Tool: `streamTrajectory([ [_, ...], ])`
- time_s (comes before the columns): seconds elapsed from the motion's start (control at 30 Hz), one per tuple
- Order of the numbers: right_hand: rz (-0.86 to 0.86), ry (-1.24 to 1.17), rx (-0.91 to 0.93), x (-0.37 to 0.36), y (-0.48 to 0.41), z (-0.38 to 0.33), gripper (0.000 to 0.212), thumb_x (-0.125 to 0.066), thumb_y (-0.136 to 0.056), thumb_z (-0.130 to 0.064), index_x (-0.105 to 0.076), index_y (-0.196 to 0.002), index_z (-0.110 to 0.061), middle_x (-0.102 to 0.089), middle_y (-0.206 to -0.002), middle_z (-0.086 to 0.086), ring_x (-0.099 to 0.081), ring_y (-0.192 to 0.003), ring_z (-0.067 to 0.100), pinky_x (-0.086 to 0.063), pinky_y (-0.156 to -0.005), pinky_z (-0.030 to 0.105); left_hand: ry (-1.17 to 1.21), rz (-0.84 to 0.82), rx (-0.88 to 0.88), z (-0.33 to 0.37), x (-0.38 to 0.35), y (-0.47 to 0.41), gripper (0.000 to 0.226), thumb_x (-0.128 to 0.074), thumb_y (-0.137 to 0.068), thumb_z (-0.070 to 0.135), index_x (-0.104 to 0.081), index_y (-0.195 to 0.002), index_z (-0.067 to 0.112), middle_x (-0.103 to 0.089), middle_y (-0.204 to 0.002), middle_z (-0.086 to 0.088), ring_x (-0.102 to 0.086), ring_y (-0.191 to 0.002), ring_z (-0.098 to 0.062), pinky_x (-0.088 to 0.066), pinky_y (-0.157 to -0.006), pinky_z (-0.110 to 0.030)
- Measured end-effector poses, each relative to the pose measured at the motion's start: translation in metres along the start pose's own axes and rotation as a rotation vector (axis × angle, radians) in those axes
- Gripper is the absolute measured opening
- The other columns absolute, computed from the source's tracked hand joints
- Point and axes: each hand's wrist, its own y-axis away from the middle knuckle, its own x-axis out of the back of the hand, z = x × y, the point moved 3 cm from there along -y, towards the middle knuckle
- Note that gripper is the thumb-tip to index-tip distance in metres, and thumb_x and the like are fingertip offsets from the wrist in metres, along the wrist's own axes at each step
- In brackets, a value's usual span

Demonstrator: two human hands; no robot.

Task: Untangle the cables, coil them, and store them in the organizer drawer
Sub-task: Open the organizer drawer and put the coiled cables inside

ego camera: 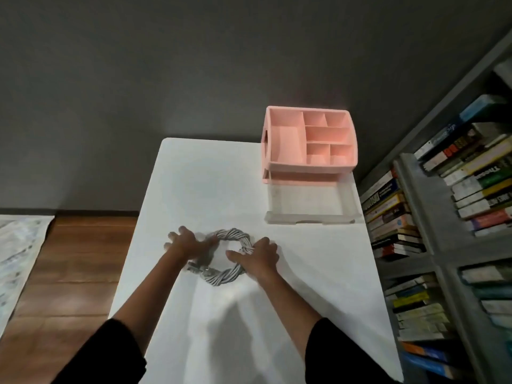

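Observation:
A grey-white cable lies wound into a twisted ring on the white table. My left hand rests on the ring's left side, fingers spread, thumb on the cable. On the ring's right side my right hand holds the coil, thumb inside the loop and fingers over the outer edge. The pink organizer stands at the table's far right corner. Its clear drawer is pulled out toward me and looks empty.
A grey bookshelf packed with books runs along the table's right side. Wooden floor and a pale rug lie to the left. A dark wall is behind the table.

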Motion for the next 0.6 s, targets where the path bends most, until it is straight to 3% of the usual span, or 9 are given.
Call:
streamTrajectory([
  [0.1, 0.026, 0.032, -0.061, -0.013, 0.006, -0.005, 0.086, -0.077, -0.071, -0.047, -0.032, -0.132, -0.008, -0.031, -0.137, 0.013, -0.04, -0.127, 0.034, -0.041, -0.099, 0.038, 0.21, -0.067, 0.127, -0.027, -0.023, 0.01, 0.099, -0.072, -0.075, 0.054, -0.014, -0.137, 0.004, -0.026, -0.138, -0.019, -0.041, -0.124, -0.038, -0.052, -0.084, -0.046],
  [0.2, 0.096, 0.035, -0.056, -0.019, 0.012, -0.008, 0.069, -0.074, -0.077, -0.033, -0.036, -0.128, -0.006, -0.034, -0.134, 0.012, -0.044, -0.121, 0.034, -0.046, -0.093, 0.039, 0.412, -0.121, 0.155, -0.036, -0.04, 0.013, 0.066, -0.07, -0.083, 0.035, -0.023, -0.116, 0.002, -0.055, -0.116, -0.025, -0.064, -0.081, -0.032, -0.058, -0.069, -0.049],
  [0.27, 0.135, -0.01, -0.028, -0.021, 0.015, -0.009, 0.062, -0.073, -0.077, -0.028, -0.039, -0.123, -0.005, -0.038, -0.13, 0.013, -0.048, -0.118, 0.035, -0.047, -0.09, 0.039, 0.509, -0.103, 0.125, -0.037, -0.044, 0.009, 0.057, -0.072, -0.082, 0.026, -0.036, -0.114, -0.006, -0.064, -0.1, -0.025, -0.064, -0.059, -0.028, -0.058, -0.055, -0.048],
  [0.33, 0.151, -0.075, -0.002, -0.022, 0.015, -0.008, 0.058, -0.072, -0.076, -0.025, -0.04, -0.12, -0.005, -0.044, -0.128, 0.014, -0.051, -0.116, 0.035, -0.046, -0.09, 0.037, 0.571, -0.116, 0.11, -0.038, -0.045, 0.007, 0.062, -0.078, -0.076, 0.032, -0.049, -0.112, -0.009, -0.066, -0.095, -0.024, -0.066, -0.056, -0.027, -0.058, -0.047, -0.041],
  [0.43, 0.134, -0.167, 0.015, -0.02, 0.012, -0.008, 0.054, -0.071, -0.074, -0.022, -0.04, -0.115, -0.006, -0.055, -0.121, 0.016, -0.056, -0.11, 0.035, -0.05, -0.09, 0.04, 0.638, -0.129, 0.092, -0.04, -0.048, 0.008, 0.066, -0.089, -0.061, 0.028, -0.055, -0.103, -0.011, -0.065, -0.096, -0.027, -0.065, -0.056, -0.027, -0.056, -0.05, -0.034],
  [0.5, 0.125, -0.198, 0.031, -0.016, 0.012, -0.01, 0.051, -0.069, -0.073, -0.022, -0.039, -0.112, -0.008, -0.056, -0.118, 0.016, -0.058, -0.106, 0.036, -0.052, -0.087, 0.044, 0.691, -0.114, 0.049, -0.037, -0.047, 0.009, 0.056, -0.088, -0.054, 0.02, -0.058, -0.089, -0.012, -0.063, -0.086, -0.026, -0.063, -0.058, -0.028, -0.056, -0.053, -0.034],
  [0.6, 0.164, -0.234, 0.066, 0.001, 0.014, -0.021, 0.049, -0.066, -0.073, -0.022, -0.038, -0.111, -0.008, -0.057, -0.116, 0.018, -0.059, -0.104, 0.037, -0.053, -0.086, 0.045, 0.714, -0.032, -0.034, -0.022, -0.039, 0.007, 0.071, -0.082, -0.038, 0.034, -0.059, -0.09, -0.009, -0.066, -0.086, -0.025, -0.067, -0.072, -0.032, -0.06, -0.062, -0.043],
])
